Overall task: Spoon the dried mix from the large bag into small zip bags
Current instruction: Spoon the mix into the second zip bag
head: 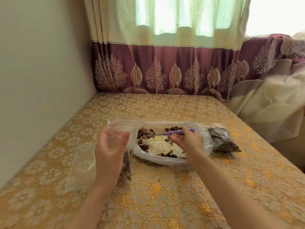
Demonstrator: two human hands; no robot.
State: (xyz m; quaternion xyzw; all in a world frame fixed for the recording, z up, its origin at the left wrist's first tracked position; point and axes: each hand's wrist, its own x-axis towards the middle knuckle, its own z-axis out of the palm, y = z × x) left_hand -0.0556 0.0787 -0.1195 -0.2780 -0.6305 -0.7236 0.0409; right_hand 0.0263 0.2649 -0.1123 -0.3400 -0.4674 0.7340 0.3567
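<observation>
Your left hand [109, 147] holds a small zip bag [121, 129] upright near the surface's [165, 195] middle, grip curled round its open mouth, dried mix [125, 169] settled in its bottom. Your right hand [188, 142] pinches the purple spoon [175, 132] handle, its bowl loaded over the large bag [165, 146], which lies spread open mid-surface. A filled bag [222, 141] lies toward the right edge; flat empty bags [80, 166] lie toward the left edge.
</observation>
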